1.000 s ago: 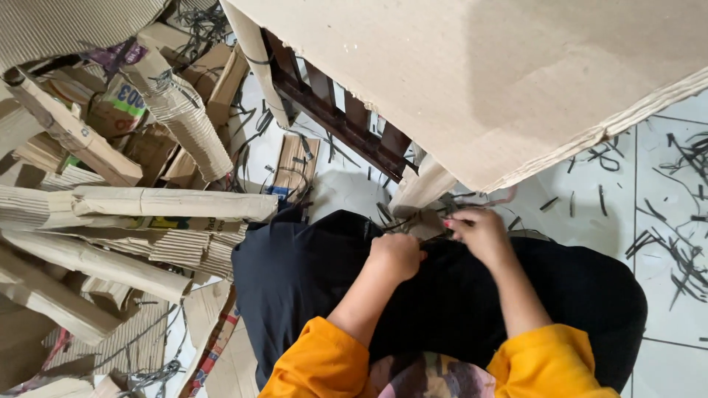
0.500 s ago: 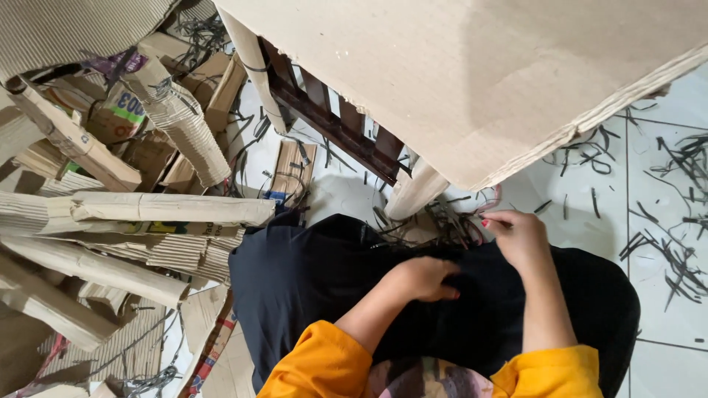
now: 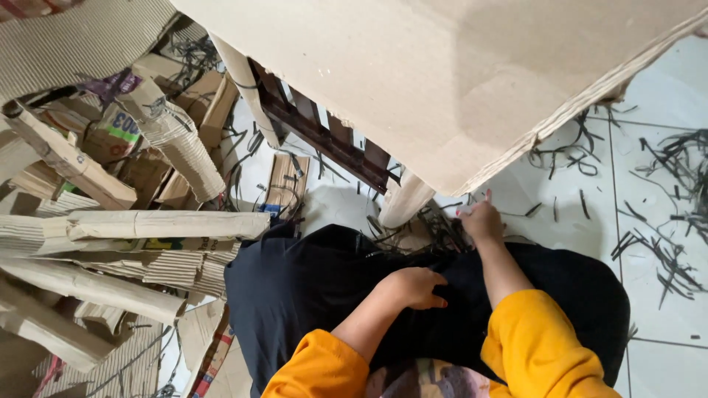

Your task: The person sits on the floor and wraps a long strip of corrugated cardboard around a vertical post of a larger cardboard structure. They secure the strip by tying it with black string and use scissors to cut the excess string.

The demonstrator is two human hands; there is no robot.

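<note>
- Cardboard is filling most of your view: a large flat cardboard sheet (image 3: pixel 442 81) is spanning the top from 11 to 2 o'clock, its torn edge running down toward the centre.
- You are sitting with a black skirt (image 3: pixel 310 295) over your lap, and your orange sleeves (image 3: pixel 538 346) are showing at 5 and 6 o'clock.
- Your right hand (image 3: pixel 483 220) is reaching out just past the skirt's edge, at about 1 o'clock from the centre, fingers loosely spread and tipped down into a pile of dark paper strips (image 3: pixel 435 228); you are touching them, though whether you are pinching any is too small to tell.
- Your left hand (image 3: pixel 417 287) is resting on the skirt near the centre, fingers curled inward and holding nothing that shows.
- A pale rolled cardboard tube (image 3: pixel 404 200) is poking out from under the sheet, just beside the strips at 12 o'clock of your left hand.
- Rolled cardboard bundles (image 3: pixel 147 225) are lying stacked at 9 o'clock.
- More dark strips (image 3: pixel 671 258) are lying scattered on the white tiled floor (image 3: pixel 590 221) at 3 o'clock.
</note>
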